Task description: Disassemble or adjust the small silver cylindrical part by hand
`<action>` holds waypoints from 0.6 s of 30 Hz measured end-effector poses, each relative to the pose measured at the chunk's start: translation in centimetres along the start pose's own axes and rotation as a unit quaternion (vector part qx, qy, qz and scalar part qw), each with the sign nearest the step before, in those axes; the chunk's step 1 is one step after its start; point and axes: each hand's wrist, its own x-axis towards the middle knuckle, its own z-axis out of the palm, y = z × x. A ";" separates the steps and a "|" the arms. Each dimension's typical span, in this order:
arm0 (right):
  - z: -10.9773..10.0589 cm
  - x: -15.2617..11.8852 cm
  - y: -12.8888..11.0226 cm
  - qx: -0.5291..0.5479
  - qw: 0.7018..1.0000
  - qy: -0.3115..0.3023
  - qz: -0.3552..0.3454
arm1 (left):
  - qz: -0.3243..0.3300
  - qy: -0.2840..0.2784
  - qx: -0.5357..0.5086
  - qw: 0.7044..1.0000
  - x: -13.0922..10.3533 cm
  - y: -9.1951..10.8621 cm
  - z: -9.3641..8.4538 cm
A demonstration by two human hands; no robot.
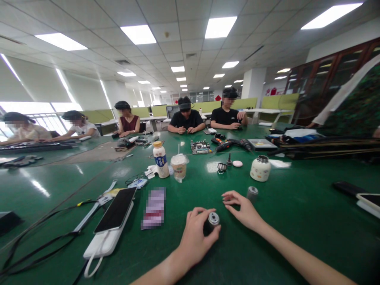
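My left hand [197,233] has its thumb and fingers round a small metal cylinder [213,219], whose round end with a dark centre faces up. To the right of it, my right hand [242,208] is held over the green table with its fingers apart and nothing between them. A second metal cylinder [252,193] stands just beyond my right hand. Farther back is a white flask [260,169] with a face pattern and no lid on. Small metal parts [221,168] and a pink disc [237,163] lie to the left of the flask.
On the green table [285,237] are a bottle [160,160], a lidded cup [179,168], a phone [115,209] on a white power bank with a cable, and black straps [44,245]. A circuit board [201,147] and power tools lie farther back. Several people sit beyond.
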 end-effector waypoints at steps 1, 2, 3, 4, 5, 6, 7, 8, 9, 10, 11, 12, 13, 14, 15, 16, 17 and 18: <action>0.0 0.0 -0.2 0.001 1.000 0.000 0.001 | -0.001 -0.001 -0.002 1.000 0.0 0.0 0.0; 0.0 0.1 -0.6 0.002 1.000 0.002 0.002 | -0.001 -0.003 -0.003 1.000 0.0 0.0 0.0; 0.0 0.1 -1.3 0.005 1.000 0.005 0.004 | -0.002 -0.005 -0.005 1.000 0.0 0.0 0.0; 0.0 0.1 -2.0 0.011 1.000 0.007 0.003 | -0.003 -0.006 -0.007 1.000 0.0 0.0 0.0; 0.0 0.1 -2.9 0.024 1.000 0.005 0.003 | -0.003 -0.006 -0.009 1.000 0.0 -0.1 0.0; 0.1 0.0 -3.9 0.043 0.999 -0.002 0.001 | -0.001 -0.007 -0.010 1.000 0.0 -0.1 0.0; 0.2 -0.2 -4.9 0.063 0.998 -0.016 -0.005 | 0.002 -0.006 -0.011 1.000 0.0 -0.2 0.0; 0.4 -0.5 -5.8 0.079 0.996 -0.034 -0.013 | 0.005 -0.006 -0.010 1.000 0.0 -0.2 0.1; 0.6 -0.8 -6.6 0.092 0.994 -0.049 -0.018 | 0.010 -0.006 -0.009 1.000 0.0 -0.2 0.1; 0.8 -1.1 -7.2 0.100 0.993 -0.064 -0.023 | 0.015 -0.006 -0.008 1.000 0.0 -0.3 0.1; 1.0 -1.4 -7.7 0.103 0.992 -0.073 -0.026 | 0.020 -0.005 -0.006 1.000 0.0 -0.3 0.1; 1.1 -1.6 -8.0 0.102 0.991 -0.080 -0.027 | 0.025 -0.004 -0.005 1.000 0.0 -0.3 0.1; 1.2 -1.8 -8.3 0.099 0.991 -0.085 -0.026 | 0.029 -0.004 -0.004 1.000 0.0 -0.2 0.1; 1.3 -1.9 -8.4 0.096 0.991 -0.089 -0.023 | 0.034 -0.005 -0.004 0.999 0.0 -0.2 0.1; 1.4 -2.0 -8.4 0.092 0.991 -0.091 -0.019 | 0.038 -0.005 -0.004 0.999 0.0 -0.1 0.0; 1.5 -2.0 -8.4 0.089 0.992 -0.093 -0.017 | 0.041 -0.005 -0.005 0.999 0.1 0.0 0.0; 1.5 -2.0 -8.4 0.087 0.992 -0.094 -0.015 | 0.044 -0.005 -0.005 0.999 0.1 0.0 0.0; 1.6 -2.0 -8.3 0.085 0.992 -0.094 -0.016 | 0.045 -0.005 -0.005 0.999 0.1 0.1 0.0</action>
